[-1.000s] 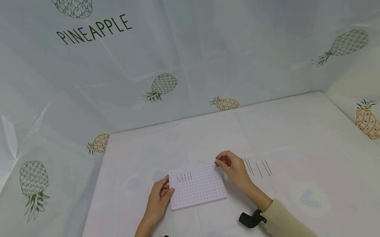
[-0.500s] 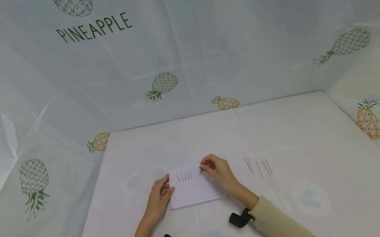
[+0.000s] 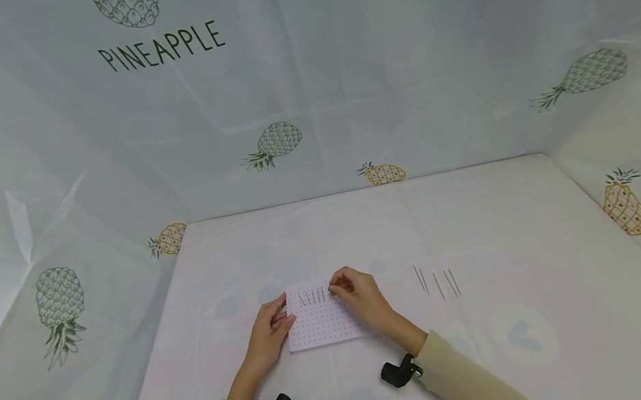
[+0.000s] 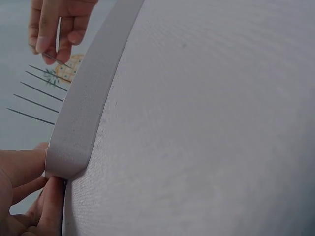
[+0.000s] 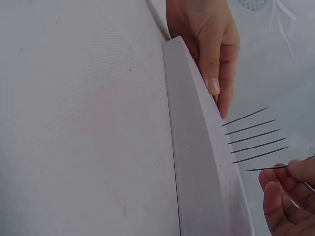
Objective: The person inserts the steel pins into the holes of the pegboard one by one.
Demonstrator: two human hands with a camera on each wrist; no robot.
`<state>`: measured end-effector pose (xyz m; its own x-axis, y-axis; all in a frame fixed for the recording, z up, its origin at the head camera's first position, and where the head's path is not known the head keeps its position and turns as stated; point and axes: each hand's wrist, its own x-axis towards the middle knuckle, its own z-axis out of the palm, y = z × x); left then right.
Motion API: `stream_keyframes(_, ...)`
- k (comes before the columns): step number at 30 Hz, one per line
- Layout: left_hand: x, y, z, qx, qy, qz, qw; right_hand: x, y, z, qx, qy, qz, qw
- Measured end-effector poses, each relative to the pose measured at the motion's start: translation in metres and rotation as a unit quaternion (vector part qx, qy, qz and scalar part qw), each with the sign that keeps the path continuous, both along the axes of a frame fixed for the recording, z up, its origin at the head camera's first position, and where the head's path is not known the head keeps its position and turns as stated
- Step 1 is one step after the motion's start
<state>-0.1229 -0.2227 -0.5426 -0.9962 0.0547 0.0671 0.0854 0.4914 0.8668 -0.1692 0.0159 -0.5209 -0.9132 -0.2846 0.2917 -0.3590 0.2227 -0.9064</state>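
A white board dotted with small holes [image 3: 318, 330] lies on the table, and my left hand [image 3: 268, 333] grips its left edge between thumb and fingers. Several thin dark sticks [image 5: 253, 140] stand in a row in the board's holes, some leaning slightly in the head view. Right of that row, my right hand [image 3: 362, 296] pinches another thin dark stick [image 5: 266, 169] between thumb and index finger. Its free end points down close to the board; whether it touches a hole I cannot tell. My right hand and forearm hide the board's right part in the head view.
Several more thin dark sticks [image 3: 438, 286] lie side by side on the white tablecloth [image 3: 486, 223], right of the board. Pineapple-printed sheeting [image 3: 316, 90] hangs behind and at both sides. A black wrist device [image 3: 400, 371] sits on each sleeve cuff.
My right hand has moved left from the board's far right corner to beside the row of standing sticks, carrying the pinched stick. My left hand stays on the board's edge.
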Motion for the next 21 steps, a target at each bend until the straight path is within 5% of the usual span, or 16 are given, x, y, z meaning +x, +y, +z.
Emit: stream_keyframes(21, 0.0, 0.0007, 0.003, 0.004, -0.005, 0.001, 1.0, -0.0011, -0.0051, -0.0044, 0.032, 0.012, 0.002, 0.999)
